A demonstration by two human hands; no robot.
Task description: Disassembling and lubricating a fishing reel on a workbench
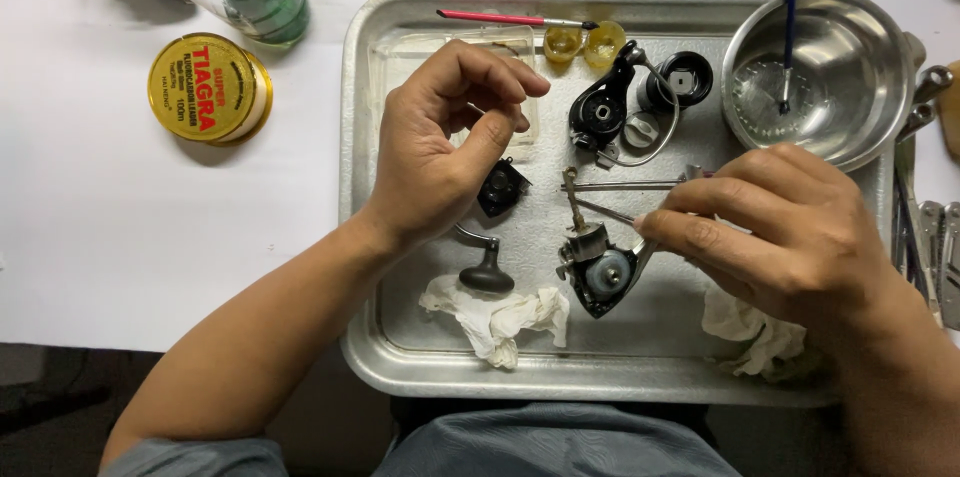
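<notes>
Head view: reel body [597, 272], dark with a grey round gear face and a metal shaft tilted up-left, lying mid tray [360, 237]. Right hand [790, 232] pinching tweezers [612, 199] just above it. Left hand [440, 142] curled, fingertips nipping something too small to tell, over a black part [502, 187]. Crumpled tissue [500, 317] below, steel bowl [850, 87] at upper right
</notes>
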